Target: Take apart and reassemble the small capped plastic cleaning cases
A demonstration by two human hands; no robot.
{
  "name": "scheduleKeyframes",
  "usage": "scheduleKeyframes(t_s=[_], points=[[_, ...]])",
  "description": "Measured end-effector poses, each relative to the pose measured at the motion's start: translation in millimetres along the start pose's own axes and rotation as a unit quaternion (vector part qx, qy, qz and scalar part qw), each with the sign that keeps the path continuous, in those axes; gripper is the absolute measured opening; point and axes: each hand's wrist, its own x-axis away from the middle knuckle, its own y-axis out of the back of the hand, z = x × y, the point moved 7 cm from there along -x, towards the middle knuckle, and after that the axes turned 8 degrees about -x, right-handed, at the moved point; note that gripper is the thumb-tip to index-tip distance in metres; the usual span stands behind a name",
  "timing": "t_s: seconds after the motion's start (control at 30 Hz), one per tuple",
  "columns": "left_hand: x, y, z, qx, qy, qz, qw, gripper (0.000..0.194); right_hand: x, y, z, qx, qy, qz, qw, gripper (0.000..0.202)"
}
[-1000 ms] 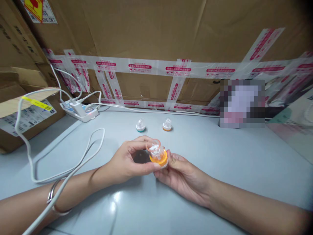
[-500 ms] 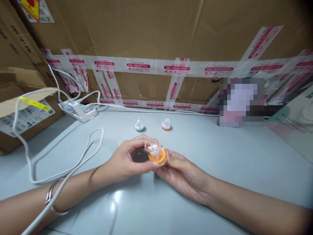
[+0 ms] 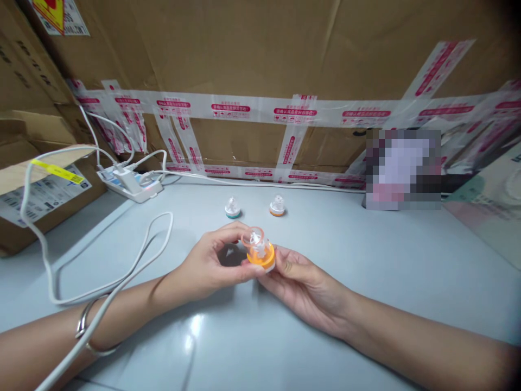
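Note:
Between my hands, above the table, is a small clear plastic piece with an orange ring base [image 3: 261,256]. Its open top tilts toward the upper left, and white parts show inside. My left hand [image 3: 215,258] grips its left side, thumb at the front and fingers behind. From the right, my right hand [image 3: 305,285] closes on the base with thumb and fingers. Beyond my hands two similar clear-topped pieces stand on the table, one with a teal base [image 3: 233,208] and one with an orange base [image 3: 277,206].
A white power strip [image 3: 134,187] with plugs lies at the back left. Its white cable [image 3: 44,260] loops over the table and across my left forearm. A cardboard box [image 3: 52,201] stands at left; a large taped carton [image 3: 244,54] closes off the back. A blurred-out patch is at right.
The held piece has turned slightly in my fingers, and the white parts inside look different. My hands stay in nearly the same place; the two pieces behind have not moved.

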Motion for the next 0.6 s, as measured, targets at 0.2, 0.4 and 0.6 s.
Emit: scheduleKeyframes(t_s=[0.2,0.4,0.6], points=[[-0.8,-1.3,8.8,0.009,0.037,0.046,0.998,0.021,-0.1,3.3,2.2,-0.006,-0.004,-0.025,1.0,0.017],[-1.1,-3.2,11.8,0.021,0.038,0.081,0.996,0.022,1.6,5.9,3.6,-0.004,-0.009,-0.051,0.999,0.022],[0.8,-2.1,11.1,-0.009,0.031,0.071,0.997,0.02,0.8,5.8,5.6,0.024,-0.015,-0.059,0.998,0.023]])
